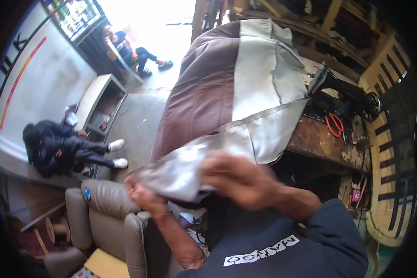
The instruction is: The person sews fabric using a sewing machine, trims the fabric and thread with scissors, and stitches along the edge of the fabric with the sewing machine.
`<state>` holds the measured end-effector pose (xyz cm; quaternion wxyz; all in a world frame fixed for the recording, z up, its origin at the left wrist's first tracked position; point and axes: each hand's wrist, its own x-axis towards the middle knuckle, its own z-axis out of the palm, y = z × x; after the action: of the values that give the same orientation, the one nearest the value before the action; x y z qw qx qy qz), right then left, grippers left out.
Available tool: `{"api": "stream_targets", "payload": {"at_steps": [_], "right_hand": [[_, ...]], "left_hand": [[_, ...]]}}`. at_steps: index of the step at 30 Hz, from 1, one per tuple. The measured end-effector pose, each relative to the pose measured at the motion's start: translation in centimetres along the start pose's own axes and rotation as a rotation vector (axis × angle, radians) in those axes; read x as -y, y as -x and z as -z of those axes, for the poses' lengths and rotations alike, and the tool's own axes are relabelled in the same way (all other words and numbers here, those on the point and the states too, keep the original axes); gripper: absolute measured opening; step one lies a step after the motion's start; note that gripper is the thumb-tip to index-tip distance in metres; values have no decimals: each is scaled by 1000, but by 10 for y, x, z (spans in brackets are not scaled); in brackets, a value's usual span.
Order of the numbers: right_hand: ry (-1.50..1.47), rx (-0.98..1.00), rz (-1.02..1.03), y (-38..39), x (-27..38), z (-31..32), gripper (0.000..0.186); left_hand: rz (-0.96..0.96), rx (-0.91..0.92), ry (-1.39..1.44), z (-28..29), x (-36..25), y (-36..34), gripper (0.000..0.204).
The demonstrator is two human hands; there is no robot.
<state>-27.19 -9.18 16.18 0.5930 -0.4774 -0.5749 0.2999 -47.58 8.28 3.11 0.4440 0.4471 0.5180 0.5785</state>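
Note:
A large leather-like upholstery cover, maroon with a broad pale silvery panel, drapes away from me over the work table. Its near end is folded back, baring the light underside and a stitched seam. My left hand is closed on the cover's near left corner. Over the folded flap is my right hand, bent at the wrist and smeared by motion; its fingers are too blurred to show whether they grip the material. Just right of the cover stands a black sewing machine.
Orange-handled scissors lie on the worn wooden table. A slatted wooden frame leans at the right. At lower left is a grey padded armchair. Two people sit at the left, one in dark clothes, another farther back.

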Motion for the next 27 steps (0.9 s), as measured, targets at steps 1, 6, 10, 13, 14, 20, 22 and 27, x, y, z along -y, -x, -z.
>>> {"api": "stream_targets", "payload": {"at_steps": [1, 6, 10, 13, 14, 20, 22, 27], "right_hand": [[-490, -442, -147, 40, -1, 28, 22], [480, -712, -547, 113, 53, 158, 22], [625, -456, -418, 106, -21, 121, 38], [706, -408, -385, 95, -58, 111, 36], [741, -351, -355, 92, -65, 109, 33], [787, -374, -321, 84, -104, 136, 27], [1037, -513, -263, 81, -116, 158, 26], [1115, -220, -217, 69, -137, 173, 33]], "left_hand": [[168, -128, 45, 8, -1, -17, 32], [113, 98, 253, 37, 40, -14, 24], [53, 172, 379, 30, 28, -19, 17], [68, 207, 369, 55, 32, -28, 22], [65, 150, 333, 61, 35, -26, 23], [99, 95, 326, 61, 37, -25, 25], [101, 103, 320, 56, 38, -29, 25], [148, 40, 207, 51, 47, -40, 29]]}}
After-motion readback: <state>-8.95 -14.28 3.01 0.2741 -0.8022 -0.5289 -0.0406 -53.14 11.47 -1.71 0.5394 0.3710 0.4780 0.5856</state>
